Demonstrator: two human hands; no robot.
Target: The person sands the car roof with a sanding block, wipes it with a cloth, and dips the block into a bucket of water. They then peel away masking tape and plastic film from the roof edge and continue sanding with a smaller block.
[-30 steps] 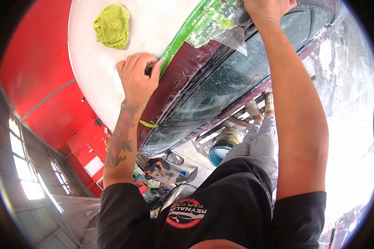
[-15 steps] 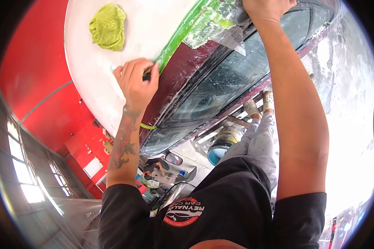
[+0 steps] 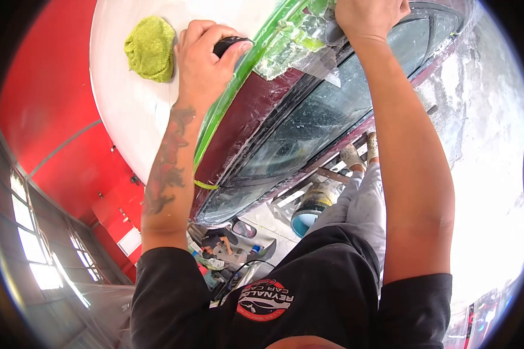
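Note:
My left hand is closed around a small black tool on the white car roof, beside the green tape along the roof's edge. A yellow-green cloth lies crumpled just left of that hand. At the top, my right hand rests by the roof edge, next to crumpled clear plastic film; its fingers are partly cut off by the frame and I cannot make out what they hold. Maroon bodywork shows below the tape.
Dusty side windows run along the car. Below are a bucket, a slatted platform under my feet and a side mirror. Another person is low down in the background. A red wall stands at left.
My left hand has moved up and to the right along the green tape with the black tool, baring more tape below it. My right hand has shifted slightly left in the view.

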